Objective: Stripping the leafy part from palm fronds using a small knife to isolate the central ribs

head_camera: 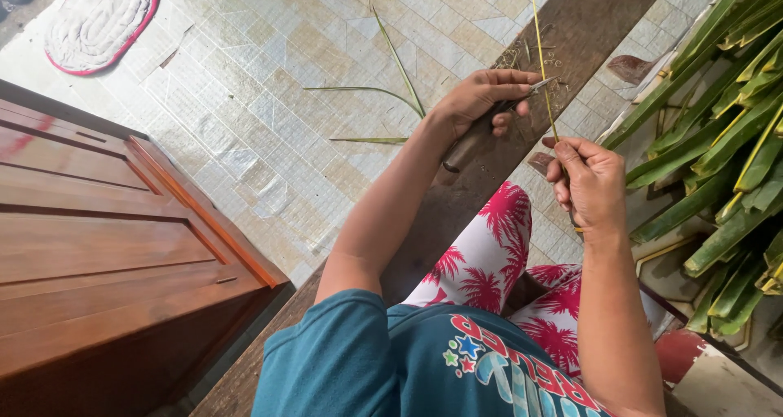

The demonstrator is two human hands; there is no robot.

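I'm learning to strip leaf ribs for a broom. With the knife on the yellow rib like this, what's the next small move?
Probably draw the knife in the left hand along the rib, away from the right hand. The blade tip meets the rib just above the right hand's pinch, and shavings already lie on the wooden plank.

The left hand (483, 99) grips a knife (489, 127), its blade tip touching a thin yellow leaf rib (541, 58). The right hand (589, 182) pinches the same rib lower down, between thumb and fingers. Both hands are above a dark wooden plank (571, 17) that runs across the tiled floor (269, 99). Scrapings lie on the plank near the blade. 3 loose green strips (383, 91) lie on the floor to the left. A heap of green palm leaves (726, 140) sits at right, a wooden door (106, 246) at left, a mat (102, 13) at top left.
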